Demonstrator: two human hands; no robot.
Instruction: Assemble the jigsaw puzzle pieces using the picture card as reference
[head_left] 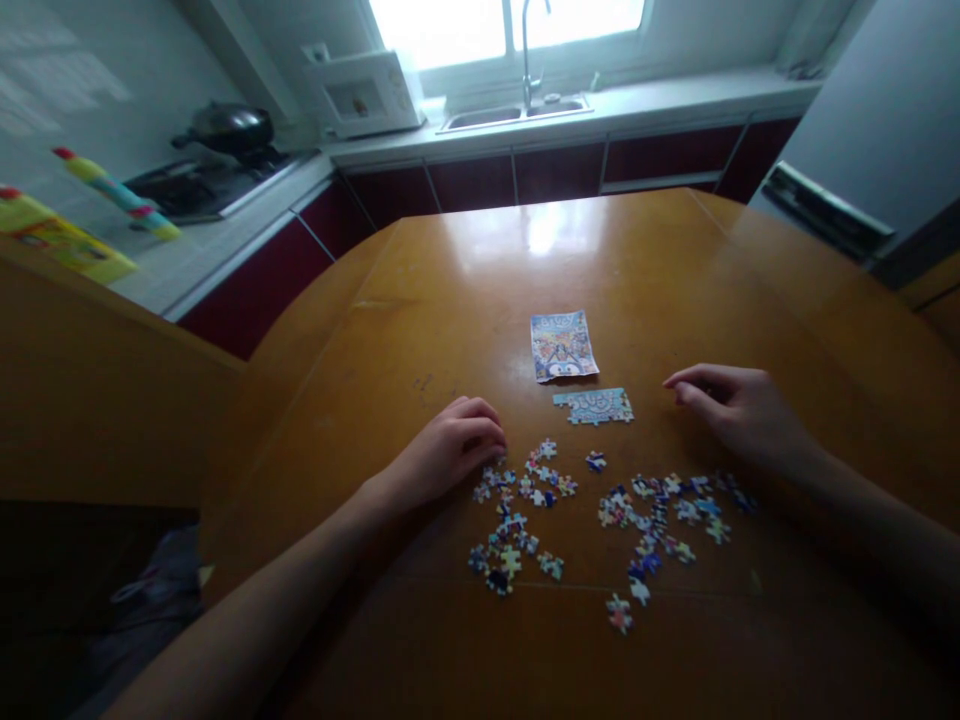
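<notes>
My left hand (463, 438) rests on the table with its fingers curled down at the upper edge of the left pile of puzzle pieces (510, 530). Its fingertips are near a piece, and whatever is under them is hidden. To the right, my right hand (716, 400) lies loosely bent with a gap between thumb and index finger; I see nothing in that gap. Between the hands is a joined strip of puzzle (598, 406) with a blue lettered picture. A second pile of loose pieces (652, 520) spreads below the right hand. One single piece (595, 461) lies apart between the piles.
A creased picture sheet (564, 346) lies just beyond the joined strip on the wooden table (420, 330). Behind the table are a counter with a sink (517, 117), a white microwave (367, 95) and a stove with a black pan (232, 128). Yellow bottles (67, 240) stand at left.
</notes>
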